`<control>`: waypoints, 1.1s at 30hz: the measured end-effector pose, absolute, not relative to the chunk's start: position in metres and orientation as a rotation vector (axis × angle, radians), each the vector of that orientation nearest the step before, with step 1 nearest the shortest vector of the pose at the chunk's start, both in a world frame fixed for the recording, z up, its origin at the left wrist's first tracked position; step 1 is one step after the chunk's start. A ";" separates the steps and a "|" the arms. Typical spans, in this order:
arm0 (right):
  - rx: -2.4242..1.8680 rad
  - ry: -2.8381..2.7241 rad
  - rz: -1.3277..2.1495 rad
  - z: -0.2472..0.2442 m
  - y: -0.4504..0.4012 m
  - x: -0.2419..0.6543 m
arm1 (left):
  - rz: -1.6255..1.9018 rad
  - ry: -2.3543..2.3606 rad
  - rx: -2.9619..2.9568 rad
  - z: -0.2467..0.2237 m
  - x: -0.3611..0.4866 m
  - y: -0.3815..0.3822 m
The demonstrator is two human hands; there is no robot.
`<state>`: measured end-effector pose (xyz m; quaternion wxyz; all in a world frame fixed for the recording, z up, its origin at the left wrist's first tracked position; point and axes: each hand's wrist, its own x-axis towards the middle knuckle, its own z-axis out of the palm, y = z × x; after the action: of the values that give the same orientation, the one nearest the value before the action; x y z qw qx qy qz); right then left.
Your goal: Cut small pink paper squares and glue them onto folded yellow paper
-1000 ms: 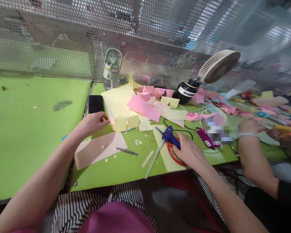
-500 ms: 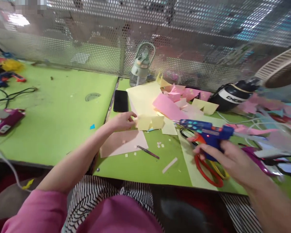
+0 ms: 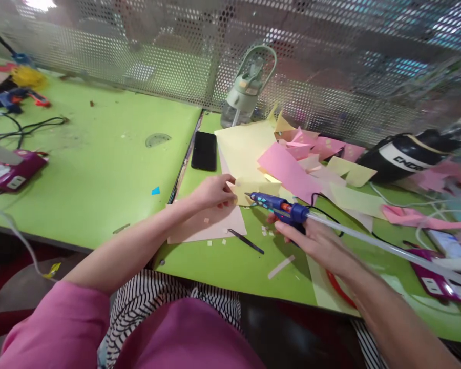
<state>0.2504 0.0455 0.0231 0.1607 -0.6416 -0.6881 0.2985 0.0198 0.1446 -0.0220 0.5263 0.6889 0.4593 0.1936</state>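
My left hand [image 3: 216,191] pinches the left end of a small pale yellow piece of paper [image 3: 243,195]. In my right hand [image 3: 311,233] is a blue hot glue gun [image 3: 278,204], with a long clear glue stick [image 3: 353,237] running out of its back. The gun's nozzle points left, at or just over the yellow paper; whether it touches I cannot tell. Below my left hand lies a pale pink sheet [image 3: 200,228]. Dark tweezers [image 3: 246,241] rest partly on that sheet, with tiny paper squares [image 3: 264,230] nearby.
A black phone [image 3: 204,151] and a green-lidded bottle [image 3: 244,95] stand behind my left hand. Pink paper scraps [image 3: 288,166] and a black bottle [image 3: 403,156] fill the back right. Red scissor handles [image 3: 340,289] and purple power strips [image 3: 17,171] also lie on the green table [image 3: 111,164].
My right hand has carried the glue gun left, from above the scissors to the yellow paper. My left hand stays at the yellow paper's end. The view has shifted slightly.
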 end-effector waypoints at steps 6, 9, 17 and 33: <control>-1.847 -2.016 0.794 0.022 0.045 0.245 | 0.489 1.112 1.669 -0.023 0.024 0.143; -1.844 -2.051 0.775 0.023 0.044 0.242 | 0.502 1.122 1.698 -0.022 0.024 0.142; -1.926 -2.007 0.757 0.020 0.041 0.243 | 0.524 1.102 1.740 -0.019 0.024 0.141; -1.897 -2.022 0.734 0.016 0.041 0.246 | 0.507 1.086 1.738 -0.013 0.022 0.138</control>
<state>0.2457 0.0409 0.0159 0.1363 -0.6552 -0.6985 0.2535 0.0224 0.1376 -0.0127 0.4926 0.7165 0.4476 0.2091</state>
